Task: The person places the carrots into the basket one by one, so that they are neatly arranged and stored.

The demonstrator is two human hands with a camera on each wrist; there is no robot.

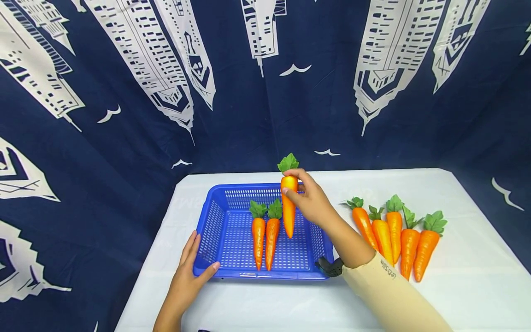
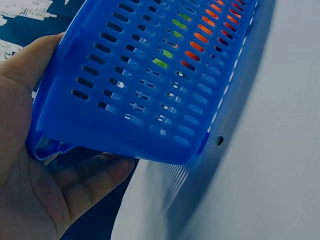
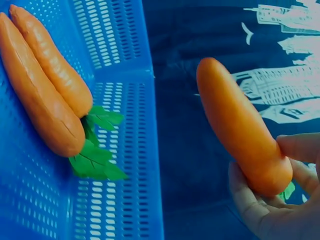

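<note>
My right hand (image 1: 309,196) holds an orange carrot (image 1: 289,207) near its leafy top, the tip pointing down over the back right part of a blue plastic basket (image 1: 261,275). In the right wrist view the thumb and fingers pinch the carrot's thick end (image 3: 272,175). Two carrots (image 1: 258,240) (image 1: 272,240) lie side by side in the basket, green leaves toward its back wall. My left hand (image 1: 186,272) grips the basket's front left corner, thumb at the front rim and fingers along the left side. The left wrist view shows this hand (image 2: 30,150) around the corner.
Several more carrots (image 1: 390,230) with leaves lie in a loose row on the white table (image 1: 469,258), right of the basket. A dark curved strap-like piece (image 1: 329,266) shows by the right wrist. A navy cloth (image 1: 265,124) with white building prints hangs behind.
</note>
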